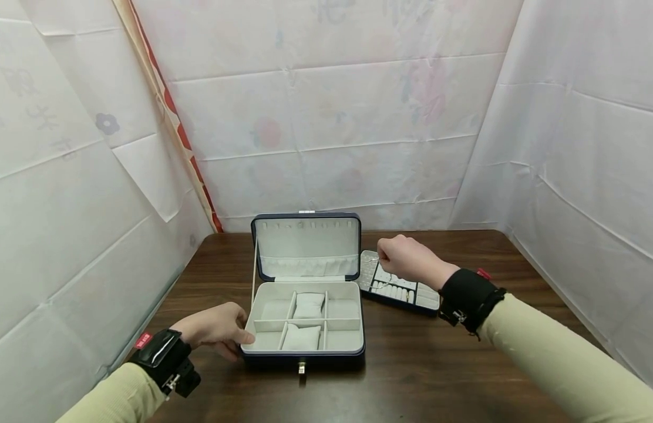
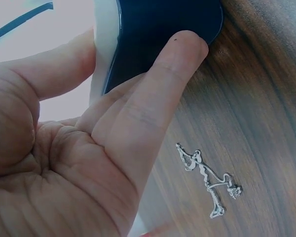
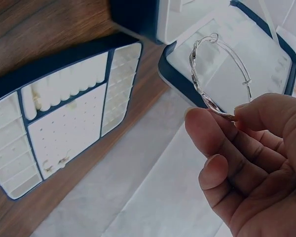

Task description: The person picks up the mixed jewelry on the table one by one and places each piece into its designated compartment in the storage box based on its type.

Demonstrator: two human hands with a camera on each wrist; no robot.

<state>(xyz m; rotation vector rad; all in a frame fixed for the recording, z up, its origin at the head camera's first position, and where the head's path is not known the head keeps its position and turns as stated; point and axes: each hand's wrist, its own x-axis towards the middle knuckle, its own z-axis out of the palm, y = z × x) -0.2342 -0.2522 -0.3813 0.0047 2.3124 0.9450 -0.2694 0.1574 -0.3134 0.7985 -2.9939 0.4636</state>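
Note:
An open navy jewelry box (image 1: 334, 359) with a pale divided interior stands in front of me. My left hand (image 1: 219, 329) grips its left side, the thumb over the rim and the other fingers along the outer wall. Two small white cushions, a rear one (image 1: 309, 305) and a front one (image 1: 301, 337), lie in the middle compartments. Beyond the box's right side, my right hand (image 1: 408, 258) pinches a silver bangle (image 3: 193, 64) between thumb and fingers. Beneath that hand lies a navy jewelry tray (image 1: 397, 302), partly hidden from the head camera.
The box's raised lid (image 1: 308, 235) stands at the back. The tray has white ring rolls (image 3: 69, 81) and a perforated panel (image 3: 71, 131) carrying small earrings. Silver chain-like jewelry (image 2: 207, 185) lies on the wooden table (image 1: 448, 370) near the left hand. White sheeting (image 1: 358, 117) surrounds the table.

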